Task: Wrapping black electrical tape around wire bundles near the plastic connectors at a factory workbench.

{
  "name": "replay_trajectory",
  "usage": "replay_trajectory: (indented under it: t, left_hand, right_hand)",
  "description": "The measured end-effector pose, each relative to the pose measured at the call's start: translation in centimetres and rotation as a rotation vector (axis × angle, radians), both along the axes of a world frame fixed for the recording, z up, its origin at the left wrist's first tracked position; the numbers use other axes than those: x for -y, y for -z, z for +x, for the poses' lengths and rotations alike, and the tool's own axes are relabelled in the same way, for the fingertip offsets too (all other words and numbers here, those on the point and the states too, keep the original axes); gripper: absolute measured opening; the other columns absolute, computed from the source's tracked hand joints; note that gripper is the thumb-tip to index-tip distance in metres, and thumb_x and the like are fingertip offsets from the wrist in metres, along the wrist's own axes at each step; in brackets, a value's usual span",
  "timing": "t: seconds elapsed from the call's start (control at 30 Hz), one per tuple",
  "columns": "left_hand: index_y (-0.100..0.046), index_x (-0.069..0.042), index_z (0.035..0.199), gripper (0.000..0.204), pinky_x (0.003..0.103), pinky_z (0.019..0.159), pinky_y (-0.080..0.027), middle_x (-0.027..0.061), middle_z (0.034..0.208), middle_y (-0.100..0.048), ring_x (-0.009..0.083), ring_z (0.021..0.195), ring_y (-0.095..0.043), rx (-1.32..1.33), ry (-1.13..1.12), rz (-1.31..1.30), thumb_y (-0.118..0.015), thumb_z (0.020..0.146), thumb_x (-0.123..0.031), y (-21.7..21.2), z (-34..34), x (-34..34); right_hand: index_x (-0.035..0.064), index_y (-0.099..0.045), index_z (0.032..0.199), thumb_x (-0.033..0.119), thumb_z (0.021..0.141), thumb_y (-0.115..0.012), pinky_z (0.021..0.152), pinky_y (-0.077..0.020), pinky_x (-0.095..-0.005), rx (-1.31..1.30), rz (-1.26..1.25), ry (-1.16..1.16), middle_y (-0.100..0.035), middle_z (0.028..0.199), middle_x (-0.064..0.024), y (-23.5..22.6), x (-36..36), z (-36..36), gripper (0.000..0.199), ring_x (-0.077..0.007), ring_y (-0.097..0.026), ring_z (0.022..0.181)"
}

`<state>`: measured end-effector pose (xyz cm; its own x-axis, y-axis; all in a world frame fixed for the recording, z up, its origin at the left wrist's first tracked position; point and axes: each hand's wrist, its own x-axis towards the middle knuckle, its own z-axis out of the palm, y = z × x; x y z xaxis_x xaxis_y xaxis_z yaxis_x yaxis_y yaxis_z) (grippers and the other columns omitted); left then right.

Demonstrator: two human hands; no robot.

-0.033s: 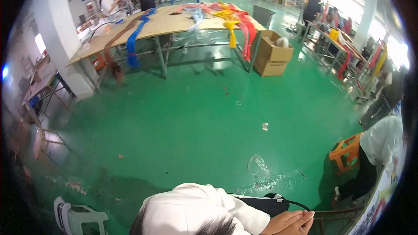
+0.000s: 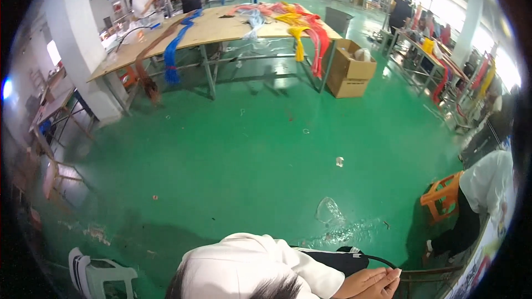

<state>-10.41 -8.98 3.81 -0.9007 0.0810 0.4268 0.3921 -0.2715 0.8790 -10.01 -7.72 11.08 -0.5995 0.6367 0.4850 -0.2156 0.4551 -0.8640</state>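
Observation:
At the lower right edge my right hand [image 2: 370,284] comes out of a white sleeve [image 2: 320,276], its fingers pressed together at the tips. They hold the end of a thin black cable [image 2: 379,259], which bends over from the left above the knuckles. Small and pale, something shows at the fingertips, too tiny to name. Dark trousers with white stripes [image 2: 327,256] lie behind the hand. I cannot make out my left hand; white cloth [image 2: 238,263] and dark hair fill the lower middle.
Across the green floor [image 2: 249,149] stands a long wooden table [image 2: 221,29] with blue, brown, yellow and red bundles. A cardboard box [image 2: 350,77] is beside it. An orange stool [image 2: 442,195] and a bending person [image 2: 487,182] are at right, a pale stool [image 2: 105,277] at lower left.
The surroundings sit slightly farther right in the picture. My right hand and the cable look the same.

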Motion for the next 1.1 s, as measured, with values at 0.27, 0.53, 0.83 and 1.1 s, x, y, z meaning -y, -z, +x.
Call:
replay_trajectory:
  t: [0.27, 0.53, 0.83, 1.1]
  left_hand:
    - [-0.056, -0.01, 0.115, 0.035, 0.032, 0.076, -0.045, 0.0094, 0.108, -0.06, 0.0228, 0.089, -0.059, 0.283, 0.431, 0.152, -0.038, 0.098, -0.034, -3.8, -2.0, 5.2]
    - [-0.053, -0.006, 0.112, 0.028, 0.02, 0.069, -0.042, -0.0025, 0.087, -0.054, 0.0054, 0.079, -0.051, 0.333, 0.529, 0.407, -0.042, 0.097, -0.027, -1.3, -1.8, 3.3]
    - [-0.054, -0.009, 0.098, 0.026, 0.018, 0.055, -0.033, -0.0067, 0.077, -0.047, 0.0015, 0.066, -0.041, 0.443, 0.56, 0.427, -0.04, 0.097, -0.03, -1.4, -1.7, 3.2]
    - [-0.054, -0.009, 0.093, 0.03, 0.018, 0.052, -0.031, -0.0059, 0.072, -0.045, 0.0035, 0.062, -0.038, 0.324, 0.489, 0.325, -0.04, 0.097, -0.035, 0.4, -2.2, 2.9]
  right_hand:
    - [-0.0015, -0.062, 0.077, 0.023, 0.092, -0.056, 0.043, -0.0357, -0.0249, -0.008, -0.098, -0.313, -0.057, 0.061, -0.0036, -0.4, -0.9, -1.2, 0.029, -0.008, -0.044, 0.049]
    - [-0.0005, -0.061, 0.073, 0.021, 0.09, -0.059, 0.045, -0.0381, -0.0262, 0.051, 0.002, -0.36, -0.057, 0.061, -0.0041, 0.4, -2.2, -0.3, 0.027, -0.0093, -0.046, 0.052]
    - [-0.0019, -0.061, 0.075, 0.017, 0.089, -0.06, 0.05, -0.0418, -0.0288, -0.032, 0.296, -0.355, -0.058, 0.063, -0.0071, -0.5, -2.7, 0.0, 0.023, -0.013, -0.049, 0.054]
    - [-0.0027, -0.064, 0.083, 0.016, 0.088, -0.061, 0.054, -0.0464, -0.0287, 0.127, 0.051, -0.363, -0.064, 0.073, -0.0115, 0.3, -2.9, -0.2, 0.019, -0.0165, -0.055, 0.058]
